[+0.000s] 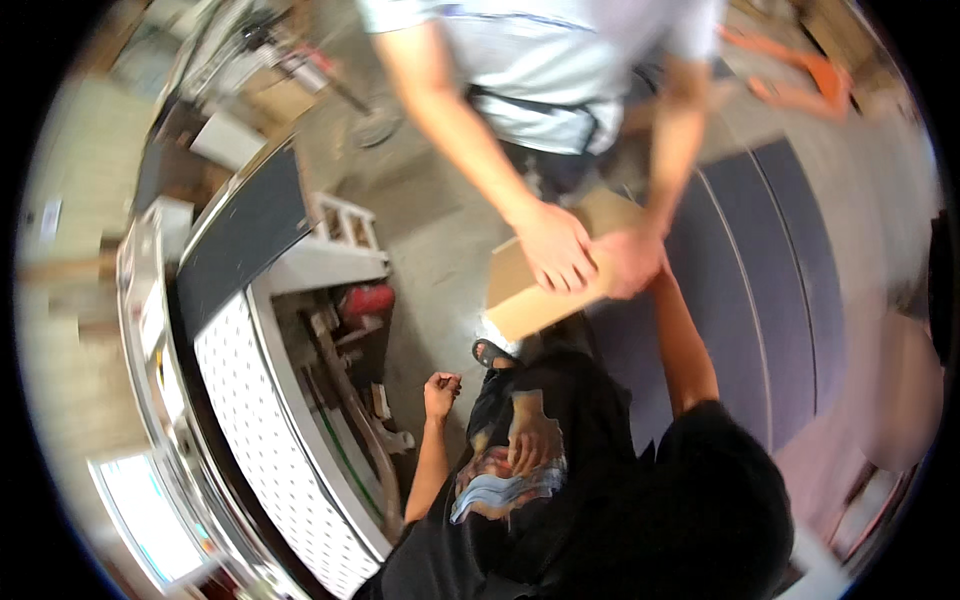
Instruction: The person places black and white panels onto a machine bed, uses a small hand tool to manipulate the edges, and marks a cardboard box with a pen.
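Note:
My left hand (441, 394) hangs low beside my body with its fingers curled in, and nothing shows in them. My right forearm reaches up to a brown cardboard piece (535, 308), folded like a box. At its right edge, my right hand (656, 268) overlaps a co-worker's blurred hand, so its fingers cannot be made out. The co-worker, in a light shirt, stands facing me. Their other hand (556, 248) lies flat on top of the cardboard.
A dark grey panelled surface (715, 300) spreads to the right. On the left stands a white perforated rack (270, 430), with a dark top (245, 235) beyond it. A bright screen (150, 515) is at lower left. An orange object (825, 85) sits far right.

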A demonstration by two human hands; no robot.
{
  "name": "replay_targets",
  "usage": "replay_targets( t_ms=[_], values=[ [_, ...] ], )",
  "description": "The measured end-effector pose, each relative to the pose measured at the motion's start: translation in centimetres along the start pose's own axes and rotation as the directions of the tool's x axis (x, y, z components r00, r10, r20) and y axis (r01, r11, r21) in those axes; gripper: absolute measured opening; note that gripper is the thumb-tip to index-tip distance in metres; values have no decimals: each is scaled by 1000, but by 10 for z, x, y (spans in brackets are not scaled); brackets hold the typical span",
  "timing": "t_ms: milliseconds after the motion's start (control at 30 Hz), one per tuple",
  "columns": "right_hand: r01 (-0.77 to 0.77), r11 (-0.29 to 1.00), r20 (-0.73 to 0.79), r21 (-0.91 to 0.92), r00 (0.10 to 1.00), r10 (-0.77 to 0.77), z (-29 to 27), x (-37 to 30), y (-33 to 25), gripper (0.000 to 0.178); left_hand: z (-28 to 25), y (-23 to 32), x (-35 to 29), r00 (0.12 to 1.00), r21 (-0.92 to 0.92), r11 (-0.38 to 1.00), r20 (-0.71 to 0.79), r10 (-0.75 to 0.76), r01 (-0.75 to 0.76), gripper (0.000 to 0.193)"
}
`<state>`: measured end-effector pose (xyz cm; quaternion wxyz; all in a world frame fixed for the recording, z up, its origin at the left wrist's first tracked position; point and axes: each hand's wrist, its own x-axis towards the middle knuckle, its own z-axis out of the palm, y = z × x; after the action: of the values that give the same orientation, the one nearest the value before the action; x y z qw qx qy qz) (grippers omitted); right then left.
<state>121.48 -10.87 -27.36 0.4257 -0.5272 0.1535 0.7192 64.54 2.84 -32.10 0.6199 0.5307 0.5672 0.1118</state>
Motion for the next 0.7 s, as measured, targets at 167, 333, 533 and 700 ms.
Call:
replay_targets(
  t_ms=[167, 333, 533, 700],
  values=[
    [-666, 746, 79, -11, 743, 664, 38, -24, -55, 72, 19, 54, -1, 993, -210, 977, -115, 6, -30, 13],
    [-810, 554, -106, 191, 544, 832, 79, -30, -48, 69, 55, 125, 19, 957, -573, 776, -258, 132, -262, 14],
    [22, 985, 242, -170, 970, 20, 100, 28, -30, 54, 88, 183, 57, 877, -703, 529, -418, 235, -476, 13],
    [730, 540, 457, -420, 684, -569, 181, 90, 20, 34, 45, 216, 34, 848, -353, 771, -231, 477, -529, 16]
  ],
)
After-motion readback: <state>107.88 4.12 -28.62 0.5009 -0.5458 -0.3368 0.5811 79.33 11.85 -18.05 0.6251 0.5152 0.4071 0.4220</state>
